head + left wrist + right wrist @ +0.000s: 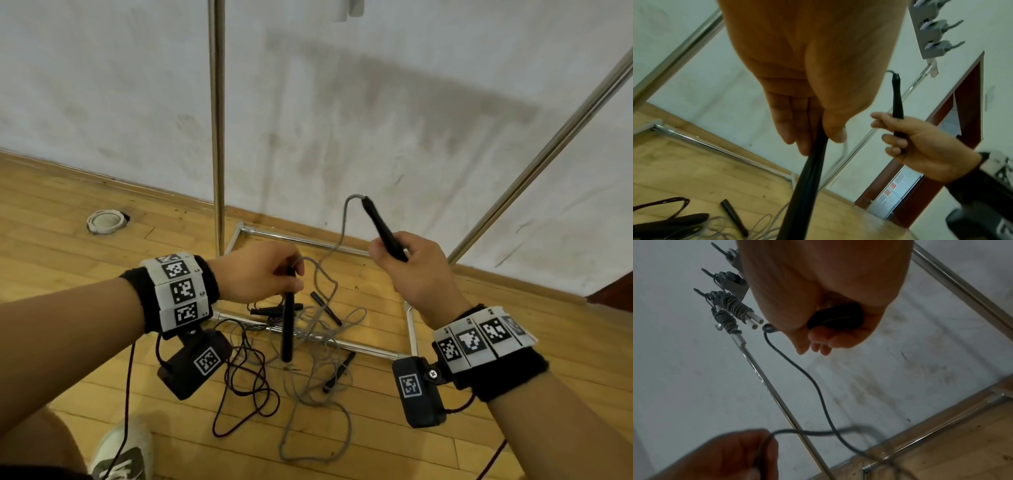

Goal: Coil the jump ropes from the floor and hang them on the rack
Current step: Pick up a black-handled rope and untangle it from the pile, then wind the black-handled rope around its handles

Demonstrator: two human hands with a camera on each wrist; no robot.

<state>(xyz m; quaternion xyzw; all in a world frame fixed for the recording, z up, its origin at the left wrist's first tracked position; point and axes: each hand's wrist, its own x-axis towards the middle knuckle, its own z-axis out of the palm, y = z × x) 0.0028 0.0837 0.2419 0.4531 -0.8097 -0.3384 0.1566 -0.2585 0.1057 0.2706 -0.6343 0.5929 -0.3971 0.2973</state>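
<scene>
my left hand [260, 274] pinches one black handle [287, 329] that hangs downward; my right hand [416, 270] grips the other handle [383, 229], tilted up toward the wall. the hands are apart, the grey rope [337, 240] sagging between them down into the tangle of ropes [308, 370] on the wooden floor [68, 240], across the rack [216, 137] base.

We cannot follow any one cord through the rope tangle [308, 342] beside the rack base [409, 329] (the strands cross); above that base the rack's uprights [216, 120] leave the frame.
</scene>
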